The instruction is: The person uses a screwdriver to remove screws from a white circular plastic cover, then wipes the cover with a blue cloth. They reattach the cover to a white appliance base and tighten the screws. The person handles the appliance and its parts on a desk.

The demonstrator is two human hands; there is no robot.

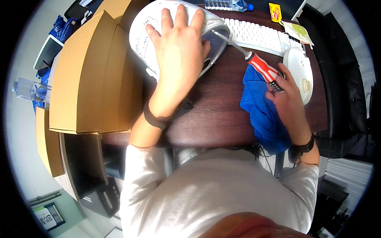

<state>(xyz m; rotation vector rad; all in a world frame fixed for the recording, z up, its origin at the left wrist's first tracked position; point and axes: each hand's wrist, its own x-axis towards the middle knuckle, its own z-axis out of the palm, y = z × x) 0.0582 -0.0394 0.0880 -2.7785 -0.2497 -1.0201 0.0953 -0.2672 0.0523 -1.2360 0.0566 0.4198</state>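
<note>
A white, rounded plastic housing (pixel 144 29) with printed markings lies on its side at the far left of the desk, its open end facing right. My left hand (pixel 180 47) rests on top of it, fingers spread. My right hand (pixel 289 89) is closed on the red, white and black handle of a screwdriver (pixel 262 66). The metal shaft slants up and left, its tip at the rim of the housing's opening; whether it meets a screw is too small to tell. Below the screwdriver lies a crumpled blue cloth (pixel 258 109), partly behind my right hand.
A white round plate-like part (pixel 301 65) with a raised knob sits beside my right hand. Behind are a white keyboard (pixel 258 35), a water bottle (pixel 226 4) and a yellow packet (pixel 275 12). A large cardboard box (pixel 89 79) stands left of the brown desk (pixel 214 115).
</note>
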